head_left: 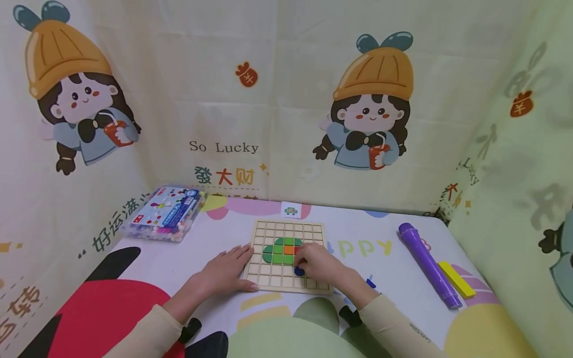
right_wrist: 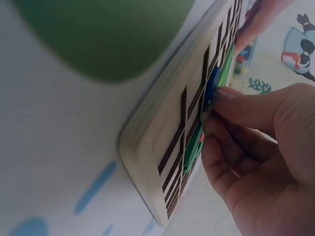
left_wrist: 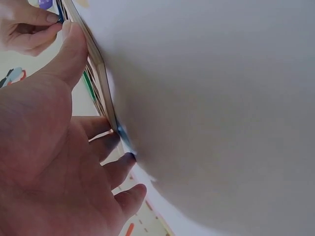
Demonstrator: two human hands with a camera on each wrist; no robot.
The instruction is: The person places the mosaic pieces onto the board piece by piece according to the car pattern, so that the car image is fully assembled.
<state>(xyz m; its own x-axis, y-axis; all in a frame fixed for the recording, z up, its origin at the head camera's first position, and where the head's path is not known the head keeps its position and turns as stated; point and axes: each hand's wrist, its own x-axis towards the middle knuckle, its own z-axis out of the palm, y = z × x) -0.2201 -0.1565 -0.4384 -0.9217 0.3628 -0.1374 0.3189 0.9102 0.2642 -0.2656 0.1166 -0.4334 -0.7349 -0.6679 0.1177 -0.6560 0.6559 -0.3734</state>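
On the table lies a wooden grid board [head_left: 270, 283] with green, orange and red tiles [head_left: 289, 249] set in its middle cells. My right hand [head_left: 319, 262] is over the board's right half. Its thumb and forefinger pinch a small dark blue tile [right_wrist: 212, 86], low against the grid beside the green tiles; part of it is hidden by the fingertips. My left hand [head_left: 226, 271] rests at the board's left side, fingers spread. In the left wrist view its thumb [left_wrist: 74, 49] and fingertips touch the board's rim [left_wrist: 104, 83].
A small picture card [head_left: 291, 210] lies behind the board. To the back left is a clear plastic box [head_left: 165, 211] of colourful pieces. On the right lie a purple microphone-shaped stick [head_left: 427, 263] and a yellow bar [head_left: 456, 280]. A small blue piece [head_left: 370, 283] lies by the right forearm.
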